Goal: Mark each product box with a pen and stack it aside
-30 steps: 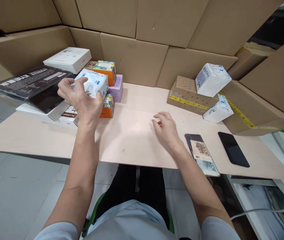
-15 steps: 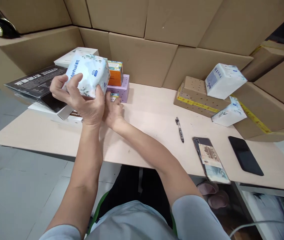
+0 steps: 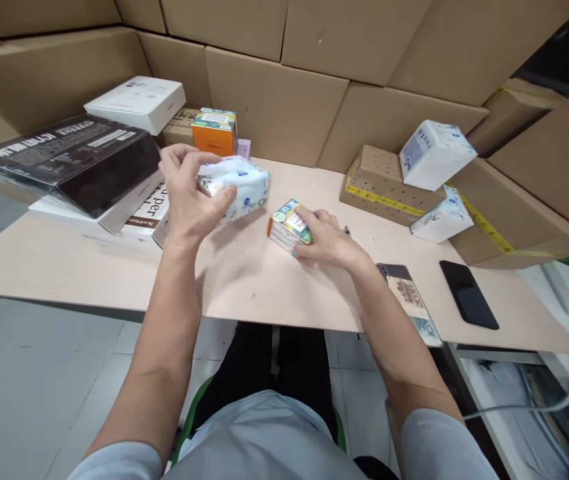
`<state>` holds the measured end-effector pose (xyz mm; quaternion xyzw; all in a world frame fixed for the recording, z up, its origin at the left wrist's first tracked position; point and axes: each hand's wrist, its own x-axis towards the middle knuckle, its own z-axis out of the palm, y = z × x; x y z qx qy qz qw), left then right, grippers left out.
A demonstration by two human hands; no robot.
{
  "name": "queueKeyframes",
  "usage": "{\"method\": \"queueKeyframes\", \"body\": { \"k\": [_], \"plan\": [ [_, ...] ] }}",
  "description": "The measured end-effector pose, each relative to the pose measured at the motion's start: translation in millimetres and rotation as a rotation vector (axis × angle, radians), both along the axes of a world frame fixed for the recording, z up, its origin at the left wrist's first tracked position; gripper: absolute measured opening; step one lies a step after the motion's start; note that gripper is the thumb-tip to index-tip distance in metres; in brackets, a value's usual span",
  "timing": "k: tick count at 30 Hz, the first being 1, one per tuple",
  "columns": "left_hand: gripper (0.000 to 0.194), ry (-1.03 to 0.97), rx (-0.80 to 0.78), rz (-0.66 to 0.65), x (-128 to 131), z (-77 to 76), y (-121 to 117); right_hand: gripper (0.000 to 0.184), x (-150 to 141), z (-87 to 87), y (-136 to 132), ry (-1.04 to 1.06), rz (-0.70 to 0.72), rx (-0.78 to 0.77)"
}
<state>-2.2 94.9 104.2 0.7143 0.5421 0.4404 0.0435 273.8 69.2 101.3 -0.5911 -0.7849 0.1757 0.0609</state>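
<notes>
My left hand (image 3: 189,200) pinches the near-left end of a white and blue tissue pack (image 3: 251,177), thumb on the near side and fingers at the far edge. The pack is low over the left-middle of the table, in front of an orange box (image 3: 214,139); whether it touches the table I cannot tell. My right hand (image 3: 331,241) is closed round the right side of a small box (image 3: 284,230) with a green and yellow top. A pen (image 3: 347,231) is mostly hidden behind that hand.
Left, a black box (image 3: 109,160) and a white box (image 3: 134,100) are piled up. Cartons with a yellow band (image 3: 384,200) and tissue packs (image 3: 437,157) stand back right. A black phone (image 3: 469,293) and banknotes (image 3: 407,297) on another phone lie near the front right edge.
My right hand has drawn the small box from beside the purple box out to the right. My left hand has lowered the tissue pack and shifted it rightward. The view has shifted slightly.
</notes>
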Motion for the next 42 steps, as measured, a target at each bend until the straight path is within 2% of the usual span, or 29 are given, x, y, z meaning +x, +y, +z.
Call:
{"method": "queueKeyframes", "body": {
  "k": [2,5,7,10,13,15,16,18,19,21,22,24,27,32,35,39,42],
  "plan": [
    [0.047,-0.005,0.014,-0.013,2,-4.6,3,0.094,31,-2.4,-6,0.049,0.02,-0.02],
    [0.044,0.095,-0.043,-0.054,0,-13.9,10,0.095,57,-10.5,-7,0.205,0.158,-0.05],
    [0.041,0.176,-0.101,-0.056,-4,-19.3,14,0.096,61,-16.4,-5,0.299,0.251,-0.067],
    [0.043,0.25,-0.131,-0.032,-8,-22.7,17,0.097,56,-22.0,-2,0.386,0.295,-0.084],
    [0.045,0.15,-0.05,-0.126,1,-21.1,14,0.105,54,-23.6,-3,0.494,0.287,-0.125],
    [0.047,-0.008,-0.061,-0.309,13,-19.7,11,0.101,59,-23.8,-5,0.627,0.195,-0.117],
    [0.05,-0.077,-0.117,-0.418,20,-19.4,9,0.092,62,-24.1,-6,0.679,0.094,-0.081],
    [0.063,-0.129,-0.296,-0.605,31,-19.5,4,0.07,68,-25.3,-8,0.639,-0.195,0.041],
    [0.073,-0.111,-0.392,-0.66,36,-19.9,2,0.063,70,-26.3,-9,0.527,-0.348,0.095],
    [0.094,-0.041,-0.543,-0.681,43,-20.9,-2,0.058,73,-29.2,-12,0.215,-0.582,0.124],
    [0.103,-0.015,-0.596,-0.662,46,-21.5,-4,0.057,74,-31.0,-13,0.07,-0.643,0.102],
    [0.119,0.01,-0.678,-0.607,52,-22.7,-5,0.052,76,-35.4,-14,-0.12,-0.661,0.04],
    [0.126,0.032,-0.737,-0.547,58,-23.6,-6,0.039,78,-42.5,-14,-0.198,-0.578,0.027],
    [0.088,0.02,-0.615,-0.571,67,-24.9,-11,0.03,79,-48.4,-11,-0.169,-0.53,0.062],
    [0.088,0.024,-0.452,-0.572,72,-33.7,-11,0.022,79,-47.4,-11,-0.082,-0.545,0.107],
    [0.083,0.017,-0.235,-0.625,77,-50.8,-7,0.014,78,-47.8,-9,0.218,-0.542,0.208],
    [0.088,0.0,-0.276,-0.661,75,-53.4,-8,0.014,73,-51.0,-7,0.402,-0.508,0.217]
  ]
}}
